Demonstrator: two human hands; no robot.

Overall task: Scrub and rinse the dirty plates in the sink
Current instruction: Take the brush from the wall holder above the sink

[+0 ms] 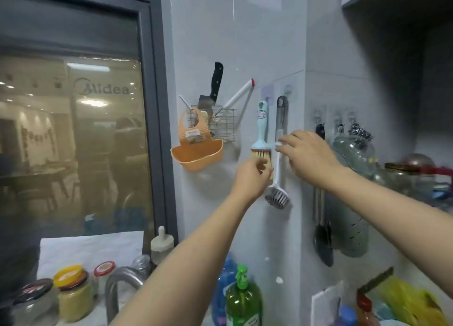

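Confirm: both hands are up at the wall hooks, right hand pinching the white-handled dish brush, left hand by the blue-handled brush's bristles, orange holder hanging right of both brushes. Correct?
Not quite. The head view shows the orange holder hanging left of both brushes. The rest holds: right hand pinches the white-handled dish brush, left hand is by the blue-handled brush bristles.

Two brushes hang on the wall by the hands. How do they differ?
The blue brush has a short, wide handle and flat tan bristles; the white brush has a long thin handle and a round head of grey bristles. The blue one hangs higher, the white one's head lower. The left hand is at the blue brush's bristles; the right hand is at the white brush's handle. Both hang bristles down.
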